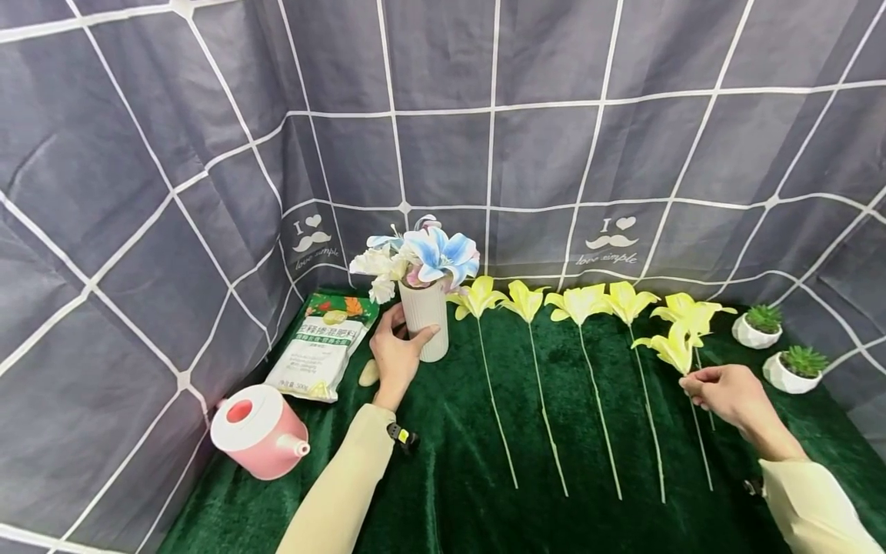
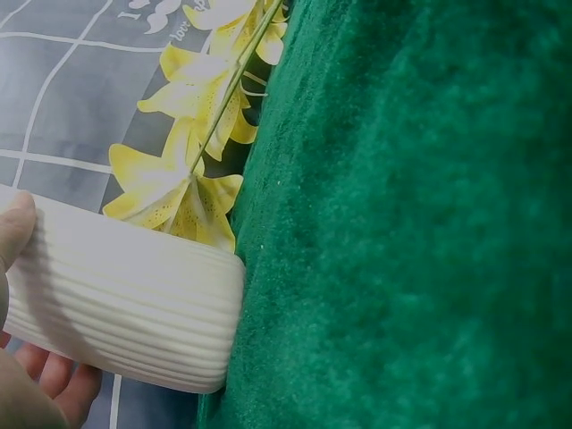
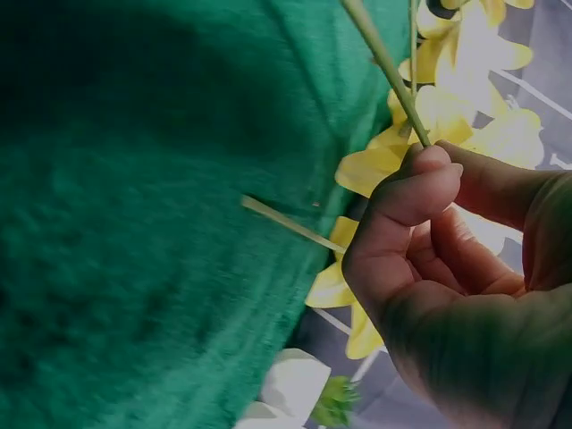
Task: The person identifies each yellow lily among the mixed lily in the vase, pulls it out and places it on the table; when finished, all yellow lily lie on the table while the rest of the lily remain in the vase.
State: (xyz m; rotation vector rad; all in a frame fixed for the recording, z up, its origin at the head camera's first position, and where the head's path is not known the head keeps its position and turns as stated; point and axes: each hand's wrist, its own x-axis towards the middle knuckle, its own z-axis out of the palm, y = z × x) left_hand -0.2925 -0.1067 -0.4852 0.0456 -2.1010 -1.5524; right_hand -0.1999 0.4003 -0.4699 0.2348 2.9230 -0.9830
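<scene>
A white ribbed vase (image 1: 425, 319) stands upright on green cloth, filled with blue, white and pink artificial flowers (image 1: 436, 254). My left hand (image 1: 398, 346) grips it from the left side, thumb across its front; in the left wrist view the vase (image 2: 134, 295) lies between thumb and fingers. At the right, my right hand (image 1: 727, 392) pinches the stem of a yellow lily (image 1: 671, 348) just below its bloom. In the right wrist view that stem (image 3: 389, 67) runs up from the thumb and fingertip. Several more yellow lilies (image 1: 580, 304) lie in a row between the hands.
A pink watering can (image 1: 266, 446) with a white top sits at the left, beside a fertilizer bag (image 1: 321, 346). A pale flat stone (image 1: 369, 374) lies near my left wrist. Two potted succulents (image 1: 757, 327) stand at the far right. Grey checked cloth (image 1: 443, 161) hangs behind.
</scene>
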